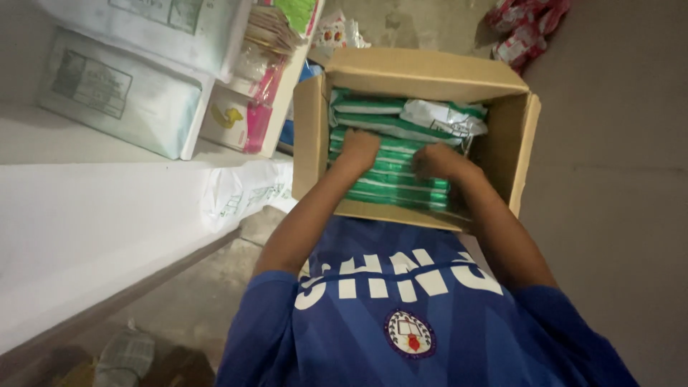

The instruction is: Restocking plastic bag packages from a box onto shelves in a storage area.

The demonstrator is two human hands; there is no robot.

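Blue jersey [408,315] nearest camera, bare forearms reaching away into open cardboard box [315,129]. Left hand [358,149] pressed on stack of green-and-white packets [394,188] inside box, fingers curled down; whether grip is clamped on packet, cannot tell. Right hand [438,162] on same stack, right of left hand, grip likewise unclear. Crumpled packet [444,117] lies beyond hands at far end. White table [86,215] at left; red-and-white wrappers [523,29] on floor, far right.

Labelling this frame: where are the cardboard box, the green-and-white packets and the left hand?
cardboard box [423,75]: head view, far flap.
green-and-white packets [394,188]: head view, stack's top.
left hand [358,148]: head view, back of hand.
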